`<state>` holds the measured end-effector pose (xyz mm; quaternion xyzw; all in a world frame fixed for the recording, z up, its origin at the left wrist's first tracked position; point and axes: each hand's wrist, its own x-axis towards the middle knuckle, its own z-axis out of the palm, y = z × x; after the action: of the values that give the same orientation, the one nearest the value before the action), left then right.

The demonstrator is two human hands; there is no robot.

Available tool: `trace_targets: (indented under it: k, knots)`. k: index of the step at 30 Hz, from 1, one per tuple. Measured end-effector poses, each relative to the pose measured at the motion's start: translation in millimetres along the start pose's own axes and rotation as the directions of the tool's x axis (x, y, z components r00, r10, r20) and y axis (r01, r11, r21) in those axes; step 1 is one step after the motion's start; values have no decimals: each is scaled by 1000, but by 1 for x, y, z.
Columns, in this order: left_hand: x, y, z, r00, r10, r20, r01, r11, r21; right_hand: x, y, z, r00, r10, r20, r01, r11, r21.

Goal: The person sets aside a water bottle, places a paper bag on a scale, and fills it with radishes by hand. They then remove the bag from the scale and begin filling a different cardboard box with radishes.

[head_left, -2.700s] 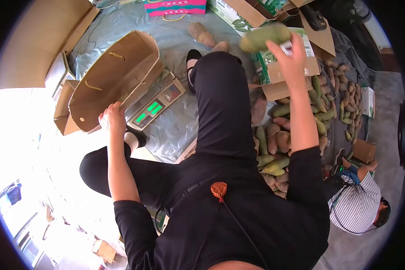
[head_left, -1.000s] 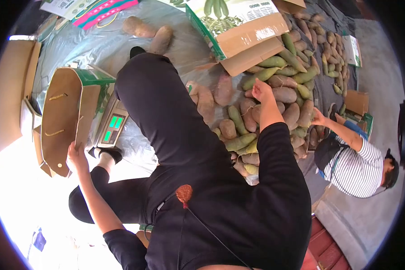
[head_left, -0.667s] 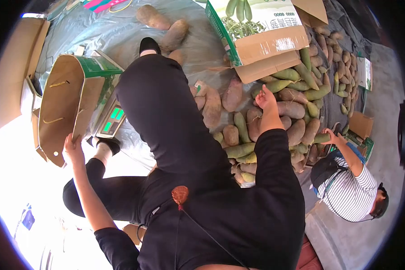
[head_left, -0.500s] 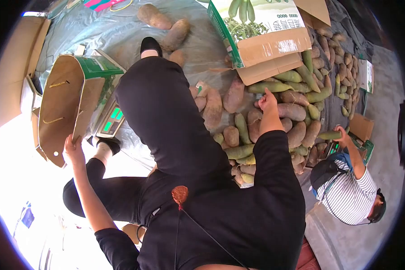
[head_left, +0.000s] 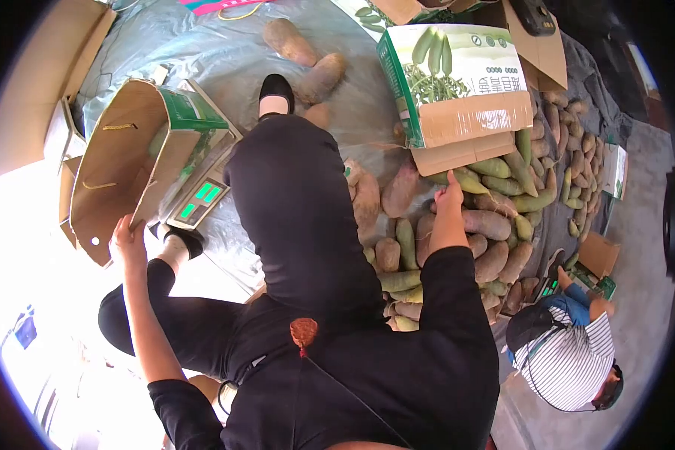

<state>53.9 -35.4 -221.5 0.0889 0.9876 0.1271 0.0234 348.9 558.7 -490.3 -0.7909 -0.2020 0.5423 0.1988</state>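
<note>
My left hand (head_left: 127,241) pinches the lower flap edge of an open cardboard box (head_left: 120,169), which lies over a scale with a lit green display (head_left: 201,201). My right hand (head_left: 449,196) is at the pile of radishes, its fingers closed near the end of a green radish (head_left: 465,181); what it holds, if anything, is hidden. Just above that hand hangs the open flap of a printed white and green box (head_left: 465,82). Reddish-brown radishes (head_left: 487,223) lie beside and below my right hand.
Another person in a striped shirt (head_left: 566,360) is at the lower right, by a second scale (head_left: 549,288) and an open box (head_left: 598,255). Several large brown roots (head_left: 289,42) lie on the plastic sheet beyond my foot. More radishes (head_left: 577,150) spread at the right.
The view has shifted, so most things appear lower and further right. My left hand still grips the box edge. The other person's arm has drawn in, and the green radish it held no longer shows there.
</note>
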Motion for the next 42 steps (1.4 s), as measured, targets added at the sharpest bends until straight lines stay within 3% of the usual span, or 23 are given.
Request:
trace_targets:
  k: [1, 2, 4, 6, 8, 13, 16, 18, 19, 20, 24, 26, 28, 31, 32, 34, 36, 38, 40, 42]
  knots:
    - [0, 1, -1, 1000, 1, 8, -2, 1000, 25, -6, 3, -4, 994, -107, 19, 107, 994, -2]
    - [0, 3, -2, 1000, 5, 16, -5, 999, 49, -17, 5, -7, 993, -113, 25, 113, 994, 3]
    - [0, 8, -4, 1000, 9, 19, -9, 999, 42, -41, 4, -13, 916, -401, 11, 400, 910, -106]
    - [0, 13, -8, 998, 16, 54, -22, 992, 121, -57, 5, -22, 869, -488, 85, 489, 872, 7]
    - [-1, 0, -3, 998, 42, 45, -47, 991, 125, -93, 1, -29, 724, -667, 175, 649, 745, 156]
    - [-3, 15, -9, 994, 105, -44, -96, 982, 161, -168, -31, -34, 634, -716, 290, 684, 695, 220]
    - [-4, 17, -13, 998, 56, 6, -56, 983, 176, -211, -58, -19, 602, -709, 368, 675, 698, 241]
    - [-1, 20, -13, 999, 23, 24, -27, 983, 183, -252, -75, 4, 402, -788, 466, 713, 589, 381]
    - [-4, 20, -14, 998, -23, 59, 10, 979, 205, -279, -83, 15, 370, -788, 492, 707, 583, 401]
    - [-6, 18, -13, 998, -36, 56, 24, 977, 210, -307, -90, 26, 341, -779, 526, 695, 586, 417]
    - [-7, 19, -16, 999, -30, 43, 18, 966, 259, -401, -101, 71, 63, -649, 758, 640, 609, 468]
    - [-9, 17, -15, 1000, -15, 25, 9, 975, 220, -454, -92, 91, -15, -533, 846, 607, 667, 431]
    - [-9, 15, -13, 1000, 1, 11, -3, 974, 225, -504, -75, 105, -189, -401, 897, 590, 684, 430]
    - [-9, 15, -13, 1000, 6, 4, -7, 973, 232, -553, -31, 134, -324, -215, 921, 561, 741, 370]
    - [-8, 16, -12, 999, 36, 15, -38, 973, 226, -564, -15, 142, -349, -173, 921, 592, 721, 360]
    - [-7, 15, -13, 998, -22, 55, 6, 964, 264, -577, 23, 160, -353, -44, 935, 546, 802, 244]
    - [-7, 19, -15, 996, -39, 83, 14, 959, 282, -586, 42, 164, -201, 205, 958, 612, 790, -40]
    - [-5, 18, -15, 993, -55, 100, 26, 962, 273, -586, 47, 162, -218, 291, 931, 706, 706, -56]
    - [-5, 19, -16, 993, -38, 114, 6, 963, 271, -577, 35, 153, -237, 240, 941, 695, 719, -9]
    - [-6, 19, -15, 995, -18, 101, -8, 968, 252, -564, 9, 145, -329, 153, 932, 695, 707, 129]
